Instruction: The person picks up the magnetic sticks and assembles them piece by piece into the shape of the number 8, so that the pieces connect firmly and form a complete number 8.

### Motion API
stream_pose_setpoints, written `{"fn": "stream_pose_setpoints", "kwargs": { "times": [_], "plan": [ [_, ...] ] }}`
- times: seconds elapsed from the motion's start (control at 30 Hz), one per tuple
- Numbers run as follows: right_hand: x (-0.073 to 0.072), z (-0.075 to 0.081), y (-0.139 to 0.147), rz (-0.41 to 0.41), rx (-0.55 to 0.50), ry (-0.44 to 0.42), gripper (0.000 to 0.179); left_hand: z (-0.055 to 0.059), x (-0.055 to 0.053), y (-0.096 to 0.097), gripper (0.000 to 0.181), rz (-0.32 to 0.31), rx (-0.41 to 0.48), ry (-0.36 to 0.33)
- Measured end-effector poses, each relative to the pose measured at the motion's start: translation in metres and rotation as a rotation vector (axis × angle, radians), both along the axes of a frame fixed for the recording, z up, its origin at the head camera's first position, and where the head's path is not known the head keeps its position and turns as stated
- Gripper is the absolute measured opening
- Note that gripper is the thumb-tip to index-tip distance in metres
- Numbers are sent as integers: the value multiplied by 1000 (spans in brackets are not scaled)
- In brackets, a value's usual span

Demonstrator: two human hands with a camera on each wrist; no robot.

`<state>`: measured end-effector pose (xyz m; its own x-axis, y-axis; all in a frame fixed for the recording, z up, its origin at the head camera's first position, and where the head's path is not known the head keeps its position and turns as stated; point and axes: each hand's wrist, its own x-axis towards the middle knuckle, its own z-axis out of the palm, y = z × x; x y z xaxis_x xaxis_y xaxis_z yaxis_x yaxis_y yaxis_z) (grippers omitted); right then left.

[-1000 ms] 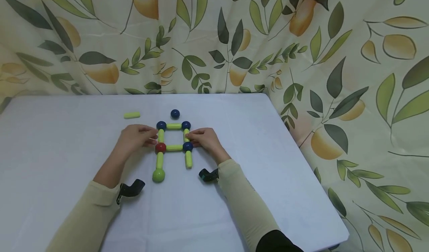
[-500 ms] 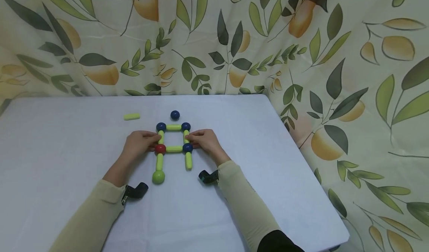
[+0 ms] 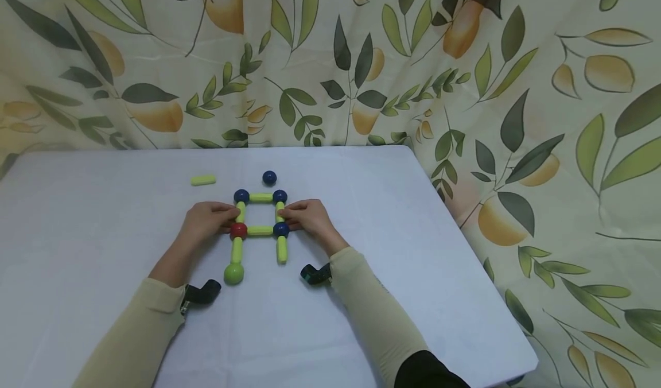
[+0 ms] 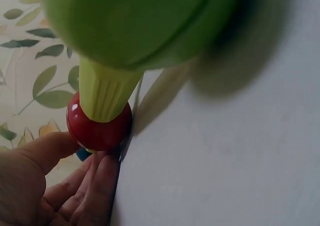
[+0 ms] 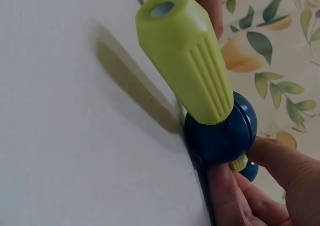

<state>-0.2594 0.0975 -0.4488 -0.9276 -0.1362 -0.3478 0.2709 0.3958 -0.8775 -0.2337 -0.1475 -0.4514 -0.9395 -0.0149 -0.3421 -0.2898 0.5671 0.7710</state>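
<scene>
Yellow-green rods and balls form a square frame on the table, with two rods running toward me. Its left side rod (image 3: pixel 240 211) is pinched by my left hand (image 3: pixel 207 222), just beyond the red ball (image 3: pixel 238 231). My right hand (image 3: pixel 311 221) pinches the right side rod (image 3: pixel 280 211), beyond the near blue ball (image 3: pixel 281 229). Two more blue balls mark the far corners. A green ball (image 3: pixel 234 273) ends the left leg; the right leg rod (image 3: pixel 282 251) has a bare end. In the right wrist view, thumb and fingers close around the rod behind the blue ball (image 5: pixel 220 136).
A loose blue ball (image 3: pixel 269 178) lies just beyond the frame. Farther left is a loose yellow-green rod (image 3: pixel 203 179). The white table (image 3: pixel 387 204) ends at a back edge before a leaf-patterned curtain (image 3: pixel 330 61). Black cameras sit at both wrists.
My left hand first came in to grip the left side rod. Both hands and the whole frame then shifted slightly left. The loose rod and loose ball stayed put.
</scene>
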Motion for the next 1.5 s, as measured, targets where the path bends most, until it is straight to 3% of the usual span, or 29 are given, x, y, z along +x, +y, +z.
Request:
{"fn": "stream_pose_setpoints", "kwargs": {
  "times": [0.4,0.57,0.83,0.97,1.17,1.5],
  "plan": [
    [-1,-2,-29,23,-28,-8,26,-4,2,-31,62,-52,-6,-12],
    [-2,-2,-40,38,-27,-4,25,-4,0,-41,67,-39,-35,-21],
    [-6,1,-38,59,-31,-9,25,-7,0,-44,70,1,3,-12],
    [-17,2,-28,16,-53,14,26,-9,0,-41,71,23,10,-6],
    [-46,-4,-15,-77,-48,168,32,-10,0,-38,69,30,-1,11],
    [-76,-6,-25,-35,46,245,51,-9,-2,-36,66,62,-25,-22]
  ]
}}
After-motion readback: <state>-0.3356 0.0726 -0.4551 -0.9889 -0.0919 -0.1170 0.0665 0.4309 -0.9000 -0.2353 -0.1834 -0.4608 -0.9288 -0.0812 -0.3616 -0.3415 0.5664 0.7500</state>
